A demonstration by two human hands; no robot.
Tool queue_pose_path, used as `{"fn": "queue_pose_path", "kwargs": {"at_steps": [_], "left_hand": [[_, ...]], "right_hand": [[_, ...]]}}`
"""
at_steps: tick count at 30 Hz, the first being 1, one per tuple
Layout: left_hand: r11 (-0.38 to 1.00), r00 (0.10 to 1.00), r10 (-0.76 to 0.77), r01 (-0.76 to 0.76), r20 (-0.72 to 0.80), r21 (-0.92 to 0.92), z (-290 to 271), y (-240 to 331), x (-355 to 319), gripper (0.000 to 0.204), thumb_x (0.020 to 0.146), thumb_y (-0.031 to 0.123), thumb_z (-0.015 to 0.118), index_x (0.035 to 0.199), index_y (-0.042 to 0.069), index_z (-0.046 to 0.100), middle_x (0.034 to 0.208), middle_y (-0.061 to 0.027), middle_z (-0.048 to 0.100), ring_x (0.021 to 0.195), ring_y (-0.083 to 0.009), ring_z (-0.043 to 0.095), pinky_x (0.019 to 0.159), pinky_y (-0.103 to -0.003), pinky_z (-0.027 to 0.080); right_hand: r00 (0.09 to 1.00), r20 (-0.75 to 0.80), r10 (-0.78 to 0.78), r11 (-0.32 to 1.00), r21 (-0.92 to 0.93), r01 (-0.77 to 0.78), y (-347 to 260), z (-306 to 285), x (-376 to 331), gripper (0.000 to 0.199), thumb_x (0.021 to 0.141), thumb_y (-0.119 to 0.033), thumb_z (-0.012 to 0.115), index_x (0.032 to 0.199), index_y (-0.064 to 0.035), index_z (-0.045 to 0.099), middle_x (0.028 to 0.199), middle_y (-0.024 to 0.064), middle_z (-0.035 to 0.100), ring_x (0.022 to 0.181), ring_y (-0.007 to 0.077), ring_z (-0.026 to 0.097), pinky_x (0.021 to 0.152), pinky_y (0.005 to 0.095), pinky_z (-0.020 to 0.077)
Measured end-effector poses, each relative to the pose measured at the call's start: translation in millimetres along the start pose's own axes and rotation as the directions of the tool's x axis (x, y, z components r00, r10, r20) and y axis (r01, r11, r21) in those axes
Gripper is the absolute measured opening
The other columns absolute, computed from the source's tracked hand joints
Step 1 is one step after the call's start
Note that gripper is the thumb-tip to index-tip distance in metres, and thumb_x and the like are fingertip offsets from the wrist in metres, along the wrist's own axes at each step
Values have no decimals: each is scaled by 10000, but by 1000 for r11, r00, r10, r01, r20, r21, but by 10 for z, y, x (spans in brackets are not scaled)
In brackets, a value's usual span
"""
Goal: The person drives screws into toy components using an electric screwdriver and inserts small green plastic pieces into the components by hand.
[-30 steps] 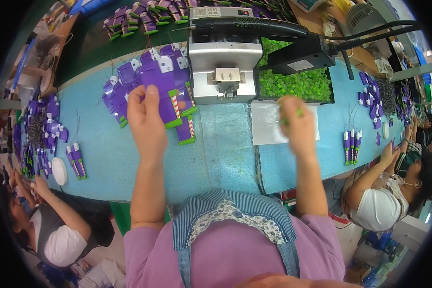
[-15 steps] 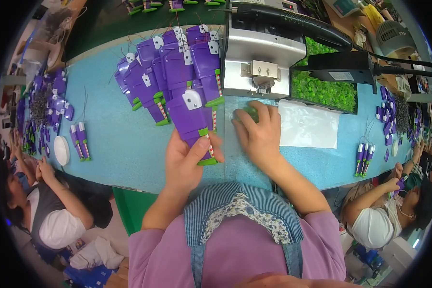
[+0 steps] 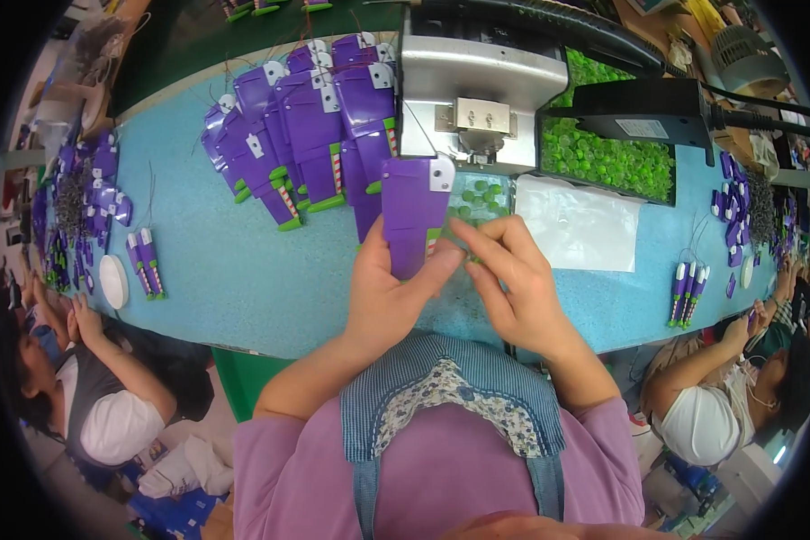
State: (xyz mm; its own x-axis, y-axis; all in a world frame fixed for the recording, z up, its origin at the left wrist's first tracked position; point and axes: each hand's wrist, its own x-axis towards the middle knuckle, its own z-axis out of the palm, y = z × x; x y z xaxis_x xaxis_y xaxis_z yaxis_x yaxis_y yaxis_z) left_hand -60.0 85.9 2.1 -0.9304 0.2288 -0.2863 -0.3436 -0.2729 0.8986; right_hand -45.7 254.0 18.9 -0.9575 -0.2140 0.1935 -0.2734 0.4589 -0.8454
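Note:
My left hand (image 3: 391,292) is wrapped round the lower end of a flat purple plastic toy part (image 3: 412,205), held upright above the table. It has a white corner piece, and a red-and-white striped edge shows by my thumb. My right hand (image 3: 524,288) is closed in a pinch at the part's right lower edge, its fingertips next to my left thumb. Whatever those fingertips hold is too small to make out. Small round green pieces (image 3: 479,196) lie just beyond my right fingers. A pile of similar purple parts (image 3: 310,112) with thin wires lies to the left.
A silver metal machine (image 3: 477,67) stands ahead, with a tray of green pieces (image 3: 603,135) to its right. A black corded tool (image 3: 594,36) and a black box (image 3: 643,112) overhang it. A white sheet (image 3: 576,225) lies on the blue table (image 3: 243,297). Co-workers sit on both sides.
My left hand has moved right and turned the purple part more upright. My right hand has drawn back from the green pieces and met the part's lower edge.

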Motion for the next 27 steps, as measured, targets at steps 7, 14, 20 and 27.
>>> {"fn": "queue_pose_path", "kwargs": {"at_steps": [7, 14, 20, 27], "left_hand": [[972, 973, -223, 227, 65, -64, 174, -46, -23, 384, 820, 37, 736, 1142, 48, 528, 862, -12, 623, 655, -53, 549, 531, -200, 435], [905, 937, -288, 334, 200, -264, 197, -47, -33, 351, 827, 31, 724, 1117, 44, 527, 858, -33, 626, 637, -76, 544, 517, -222, 434], [896, 911, -323, 381, 256, -229, 220, -20, 25, 352, 837, 31, 712, 1128, 39, 514, 883, -51, 626, 663, -79, 550, 528, -223, 442], [947, 911, -249, 300, 327, -113, 294, -98, 70, 318, 932, 108, 610, 1202, 26, 464, 980, -85, 639, 714, -96, 561, 607, -243, 484]], "right_hand": [[1000, 5, -16, 999, -31, 16, 29, -94, -222, 543, 771, 97, 616, 1303, 23, 541, 933, 129, 528, 845, 265, 517, 750, 333, 460], [983, -124, 136, 941, 326, -89, 52, -204, -327, 360, 777, 41, 698, 1130, 4, 638, 916, 119, 619, 781, 219, 615, 679, 302, 503], [993, -115, 19, 979, 204, 5, 120, -322, -284, 213, 741, 6, 757, 938, 14, 676, 910, 130, 664, 762, 213, 643, 650, 294, 512], [987, -158, 5, 987, 160, 21, 200, -409, -350, 216, 725, 9, 763, 921, 16, 672, 911, 132, 666, 758, 232, 644, 644, 303, 512]]}}
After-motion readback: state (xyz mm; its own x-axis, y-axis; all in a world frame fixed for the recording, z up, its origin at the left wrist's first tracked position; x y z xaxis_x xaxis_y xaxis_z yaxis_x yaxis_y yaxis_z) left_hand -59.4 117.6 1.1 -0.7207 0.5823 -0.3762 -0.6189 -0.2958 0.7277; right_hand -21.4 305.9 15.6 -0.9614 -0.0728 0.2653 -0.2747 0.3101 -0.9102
